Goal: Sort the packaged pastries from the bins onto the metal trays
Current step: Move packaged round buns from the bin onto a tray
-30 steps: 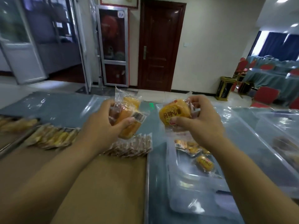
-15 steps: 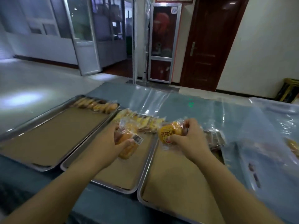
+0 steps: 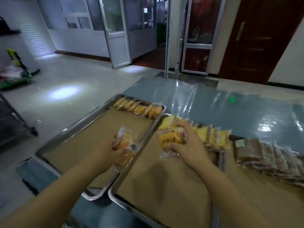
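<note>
The left hand [image 3: 103, 153] grips a clear-wrapped golden pastry [image 3: 124, 148] with a barcode label, above the left tray's [image 3: 65, 134] right rim. The right hand [image 3: 190, 145] pinches an orange, red-printed pack [image 3: 171, 139] over the middle tray [image 3: 113, 193], just before a row of yellow packs [image 3: 213, 137].
</note>
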Tool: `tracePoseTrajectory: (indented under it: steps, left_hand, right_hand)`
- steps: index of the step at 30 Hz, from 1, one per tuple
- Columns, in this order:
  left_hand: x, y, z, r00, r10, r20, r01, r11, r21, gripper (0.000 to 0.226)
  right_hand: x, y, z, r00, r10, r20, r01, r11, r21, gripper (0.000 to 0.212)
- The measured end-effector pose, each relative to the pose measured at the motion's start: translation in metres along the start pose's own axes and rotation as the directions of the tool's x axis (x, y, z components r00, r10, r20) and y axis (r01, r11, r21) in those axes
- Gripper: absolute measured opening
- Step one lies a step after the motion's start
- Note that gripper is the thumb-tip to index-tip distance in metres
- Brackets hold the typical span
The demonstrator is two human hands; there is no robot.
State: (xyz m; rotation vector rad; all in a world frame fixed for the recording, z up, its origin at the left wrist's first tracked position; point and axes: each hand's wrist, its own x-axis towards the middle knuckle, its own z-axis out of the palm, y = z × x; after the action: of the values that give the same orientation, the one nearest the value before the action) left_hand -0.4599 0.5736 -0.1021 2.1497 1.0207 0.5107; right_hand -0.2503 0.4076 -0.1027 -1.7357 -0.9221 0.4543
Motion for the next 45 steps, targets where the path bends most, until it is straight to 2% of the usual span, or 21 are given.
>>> tracePoseTrajectory:
  steps: [3, 8, 11, 16, 20, 23, 27, 30, 33, 35, 38, 40, 45]
  left_hand:
    - [0.036, -0.021, -0.011, 1.0, 0.025, 0.003, -0.025, 1.0, 0.005, 0.034]
    - [0.082, -0.053, -0.014, 0.992, -0.081, 0.094, 0.091, 0.991, -0.1, 0.044]
    - [0.102, -0.069, -0.01, 0.989, -0.114, 0.09, 0.117, 0.993, -0.029, 0.045]
    - [0.143, -0.099, -0.008, 0.97, -0.148, 0.194, 0.146, 0.989, 0.024, 0.047]
    - [0.189, -0.116, -0.005, 0.956, -0.186, 0.226, 0.16, 0.979, 0.128, 0.036]
    - [0.225, -0.126, 0.0, 0.949, -0.168, 0.265, 0.094, 0.958, 0.272, 0.041]
    - [0.263, -0.13, 0.01, 0.955, -0.089, 0.284, -0.021, 0.932, 0.363, 0.038]
    - [0.29, -0.131, 0.015, 0.955, -0.029, 0.294, -0.085, 0.926, 0.367, 0.038]
    - [0.316, -0.13, 0.02, 0.973, 0.058, 0.223, -0.145, 0.906, 0.398, 0.039]
    - [0.327, -0.128, 0.025, 0.976, 0.098, 0.196, -0.17, 0.904, 0.391, 0.038]
    - [0.332, -0.125, 0.035, 0.967, 0.112, 0.231, -0.187, 0.923, 0.337, 0.048]
    - [0.328, -0.123, 0.041, 0.954, 0.133, 0.269, -0.217, 0.924, 0.313, 0.054]
    - [0.315, -0.123, 0.048, 0.88, 0.1, 0.464, -0.242, 0.936, 0.257, 0.052]
  right_hand:
    - [0.032, 0.0, 0.029, 1.0, 0.009, 0.008, -0.008, 0.997, -0.075, 0.058]
    - [0.071, 0.0, 0.068, 1.0, 0.022, 0.019, -0.019, 0.988, -0.154, 0.057]
    - [0.084, 0.004, 0.085, 0.999, 0.033, 0.0, -0.033, 0.985, -0.172, 0.055]
    - [0.109, 0.015, 0.118, 0.985, 0.17, -0.033, -0.172, 0.983, -0.063, 0.053]
    - [0.138, 0.019, 0.147, 0.958, 0.266, -0.103, -0.269, 0.963, -0.014, 0.052]
    - [0.162, 0.025, 0.167, 0.923, 0.347, -0.165, -0.346, 0.938, 0.039, 0.052]
    - [0.189, 0.035, 0.191, 0.868, 0.447, -0.216, -0.427, 0.894, 0.134, 0.049]
    - [0.207, 0.042, 0.202, 0.846, 0.439, -0.302, -0.438, 0.896, 0.077, 0.048]
    - [0.219, 0.046, 0.208, 0.821, 0.416, -0.391, -0.436, 0.899, 0.039, 0.046]
    - [0.225, 0.048, 0.211, 0.802, 0.378, -0.463, -0.418, 0.908, 0.017, 0.048]
    - [0.227, 0.046, 0.218, 0.762, 0.362, -0.537, -0.448, 0.893, -0.034, 0.057]
    - [0.22, 0.045, 0.224, 0.775, 0.359, -0.519, -0.472, 0.876, -0.1, 0.057]
    - [0.186, 0.048, 0.227, 0.881, 0.376, -0.289, -0.464, 0.809, -0.361, 0.038]
